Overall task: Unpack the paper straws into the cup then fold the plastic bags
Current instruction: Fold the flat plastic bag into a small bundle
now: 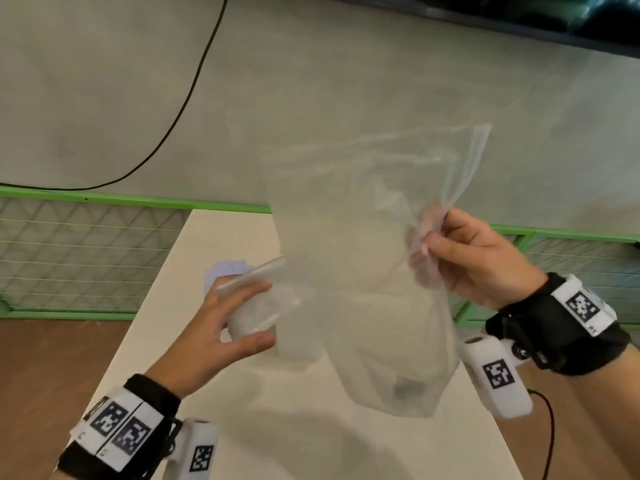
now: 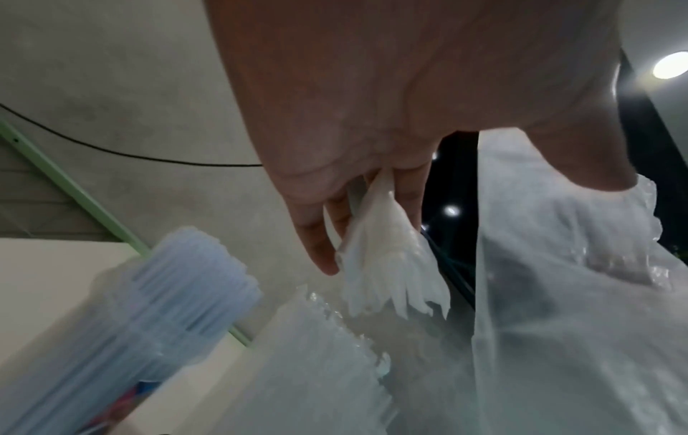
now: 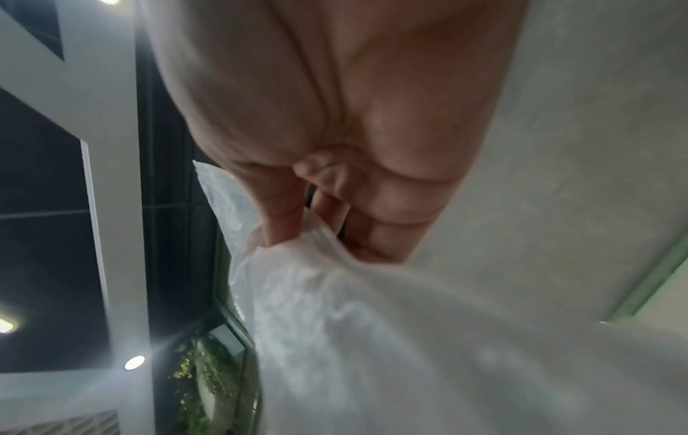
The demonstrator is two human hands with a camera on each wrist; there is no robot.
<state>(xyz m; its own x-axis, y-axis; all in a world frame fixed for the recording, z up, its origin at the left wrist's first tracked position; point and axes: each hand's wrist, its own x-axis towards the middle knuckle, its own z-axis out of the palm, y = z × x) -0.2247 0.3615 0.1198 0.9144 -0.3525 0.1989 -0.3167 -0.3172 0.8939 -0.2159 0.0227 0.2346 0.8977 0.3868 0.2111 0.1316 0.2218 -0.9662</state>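
A large clear plastic bag (image 1: 363, 271) hangs in the air above the table. My right hand (image 1: 433, 237) pinches its upper right edge between thumb and fingers; the right wrist view shows the film (image 3: 409, 338) bunched under that hand (image 3: 316, 238). My left hand (image 1: 256, 313) holds the bag's left edge, and in the left wrist view a crumpled white strip of plastic (image 2: 387, 265) is pinched between its fingers (image 2: 320, 253). A cup of pale blue straws (image 2: 167, 294) stands on the table just beyond the left hand, mostly hidden behind it (image 1: 227, 270) in the head view.
The cream table (image 1: 166, 323) runs away from me, with brown floor on both sides. A green-framed wire fence (image 1: 86, 254) and a grey wall stand behind it. Blurred shapes on the table show through the bag, including something dark (image 1: 408, 389).
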